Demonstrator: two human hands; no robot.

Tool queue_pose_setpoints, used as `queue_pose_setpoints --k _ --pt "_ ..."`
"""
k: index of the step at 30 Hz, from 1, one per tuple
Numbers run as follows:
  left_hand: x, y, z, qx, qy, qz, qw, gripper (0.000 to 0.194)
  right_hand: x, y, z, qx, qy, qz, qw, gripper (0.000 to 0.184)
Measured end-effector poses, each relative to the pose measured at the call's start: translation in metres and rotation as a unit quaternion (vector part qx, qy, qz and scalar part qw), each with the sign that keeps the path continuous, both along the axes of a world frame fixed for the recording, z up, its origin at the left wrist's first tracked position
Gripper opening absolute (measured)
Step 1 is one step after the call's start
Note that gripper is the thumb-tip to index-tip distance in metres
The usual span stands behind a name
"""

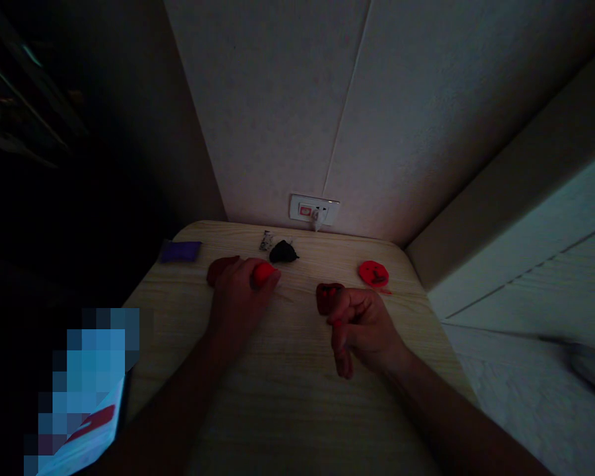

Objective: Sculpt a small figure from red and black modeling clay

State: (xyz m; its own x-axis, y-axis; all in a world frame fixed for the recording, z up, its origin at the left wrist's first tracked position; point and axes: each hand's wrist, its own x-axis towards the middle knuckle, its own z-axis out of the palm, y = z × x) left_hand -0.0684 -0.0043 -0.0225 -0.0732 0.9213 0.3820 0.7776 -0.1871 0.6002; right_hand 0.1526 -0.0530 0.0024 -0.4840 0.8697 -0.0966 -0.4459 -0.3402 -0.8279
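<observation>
My left hand (pixel 240 291) is closed around a bright red lump of what looks like modelling clay (pixel 264 273), near the table's back left. Just behind those fingers lies a dark red flat piece (pixel 221 269), partly hidden by the hand. My right hand (pixel 364 327) pinches a small bit of red clay (pixel 338 323) between thumb and finger, above the table. Beside its fingertips is a dark red piece with brighter red bits on it (pixel 326 301), partly covered by the hand. A black clay lump (pixel 283 252) sits farther back between the hands.
On the wooden table (pixel 277 410) are a purple packet (pixel 180 251), a small clear wrapper (pixel 266 240) and a flat red disc with dark marks (pixel 373 273). A wall socket (pixel 314 210) is behind. A lit screen (pixel 96 410) stands at the left edge.
</observation>
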Motion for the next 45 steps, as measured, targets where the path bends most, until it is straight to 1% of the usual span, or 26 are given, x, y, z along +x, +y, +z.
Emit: queue_pose_setpoints --k 5,10,14,18,23,28,30,36,40,45 --pt "0.000 0.000 0.000 0.004 0.003 0.003 1.000 0.027 -0.001 0.002 0.005 0.018 -0.007 -0.010 1.000 0.020" --pt "0.000 0.000 0.001 0.000 -0.004 0.000 1.000 0.027 -0.002 0.004 0.010 0.023 0.000 -0.014 1.000 0.020" --pt "0.000 -0.002 0.002 0.001 -0.013 -0.006 1.000 0.026 -0.002 0.005 0.008 0.039 -0.003 -0.027 0.999 0.014" --pt "0.000 -0.001 0.001 -0.011 -0.017 -0.001 1.000 0.026 -0.003 0.008 0.005 0.056 -0.014 -0.039 0.998 0.018" --pt "0.000 0.000 0.000 -0.008 -0.014 0.000 1.000 0.024 -0.002 0.009 0.002 0.089 -0.033 -0.044 0.994 0.016" --pt "0.000 -0.001 0.002 -0.021 -0.014 0.000 1.000 0.027 -0.001 0.010 0.000 0.125 -0.053 -0.043 0.990 0.015" --pt "0.000 -0.001 0.002 -0.019 -0.013 -0.001 1.000 0.027 0.000 0.010 -0.001 0.122 -0.048 -0.038 0.991 0.014" --pt "0.000 0.000 -0.001 -0.010 -0.017 -0.007 1.000 0.027 0.002 0.008 -0.002 0.094 -0.046 0.005 0.995 0.021" --pt "0.000 0.000 0.000 -0.008 -0.015 -0.002 1.000 0.028 0.002 0.007 -0.003 0.071 -0.050 0.025 0.996 0.023" --pt "0.000 -0.001 0.001 -0.005 -0.010 -0.002 1.000 0.025 0.002 0.008 -0.003 0.105 -0.044 0.018 0.993 0.020"
